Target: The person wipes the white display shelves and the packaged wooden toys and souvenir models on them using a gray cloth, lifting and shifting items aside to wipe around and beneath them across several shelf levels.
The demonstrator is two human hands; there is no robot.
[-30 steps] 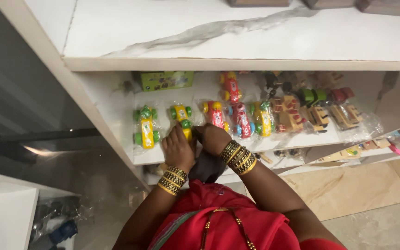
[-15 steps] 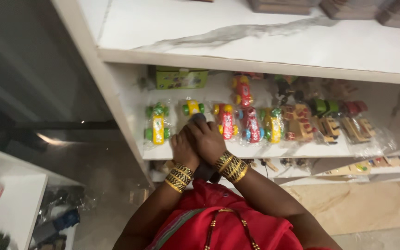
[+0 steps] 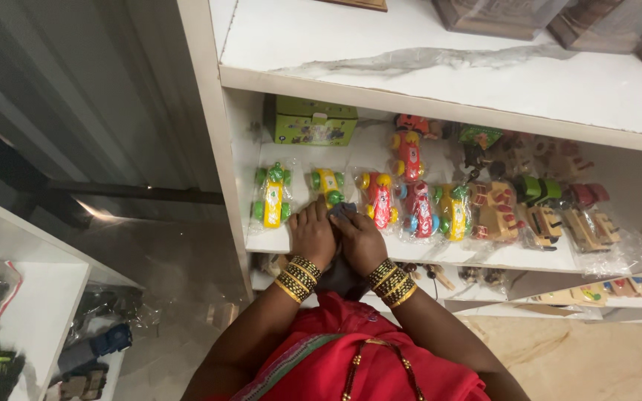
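Observation:
Both my hands rest side by side at the front of a white shelf (image 3: pixel 284 241) that holds plastic-wrapped toy cars. My left hand (image 3: pixel 312 234) lies just below a yellow toy car with green wheels (image 3: pixel 327 183) and covers its near end. My right hand (image 3: pixel 362 238) presses against the left one, below a red and yellow car (image 3: pixel 379 199). A dark cloth (image 3: pixel 341 278) is bunched between the two hands and hangs down past my wrists. Gold and black bangles sit on both wrists.
More wrapped toy cars (image 3: pixel 272 195) and wooden toy trucks (image 3: pixel 540 215) line the shelf, with a green box (image 3: pixel 310 121) at the back. A marble-patterned shelf (image 3: pixel 425 56) juts out above. Lower shelves (image 3: pixel 581 304) hold small items. A white cabinet (image 3: pixel 35 297) with toys stands at the left.
My hands have drawn closer together over the dark cloth, still at the yellow car. The view has shifted, so the shelf sits a little further right.

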